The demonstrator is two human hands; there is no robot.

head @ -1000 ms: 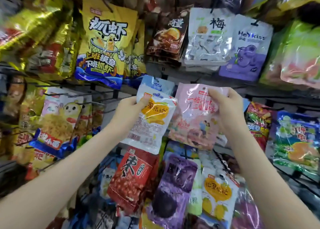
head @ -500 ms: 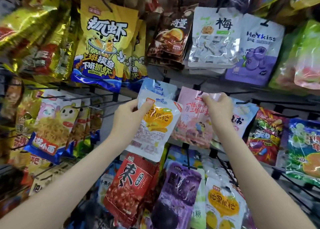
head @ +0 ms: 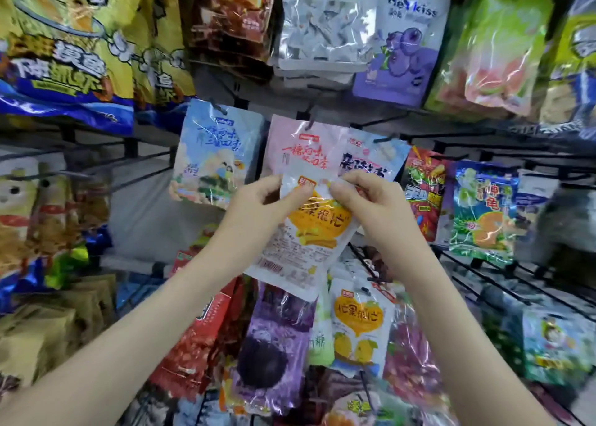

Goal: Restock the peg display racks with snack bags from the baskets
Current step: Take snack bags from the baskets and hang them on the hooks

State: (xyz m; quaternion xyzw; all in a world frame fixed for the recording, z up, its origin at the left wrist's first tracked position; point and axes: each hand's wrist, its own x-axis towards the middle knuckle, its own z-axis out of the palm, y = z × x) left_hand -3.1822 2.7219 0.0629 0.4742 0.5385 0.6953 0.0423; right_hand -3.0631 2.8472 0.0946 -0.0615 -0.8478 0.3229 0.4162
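Pinches the mango snack bag [head: 306,241] by its top edge in left hand [head: 258,206] and right hand [head: 367,199], before the pink bag [head: 296,148] on the peg rack's [head: 451,132] middle row, risking a torn hang hole through off-line threading.

The white plastic snack bag with the orange label [head: 309,232], which I pinch with my left hand [head: 258,206] and my right hand [head: 364,196], is a thin, smooth film. It is very glossy, with creases that catch the light. The pink plastic bag [head: 300,149] and the light blue plastic bag [head: 213,158] behind it have the same shiny, wrinkled film. The purple plastic bag [head: 274,345] below is glossy too. The thin black pegs [head: 485,279] look like smooth metal wire. The brown bags [head: 48,329] at the lower left look matt, like kraft paper.
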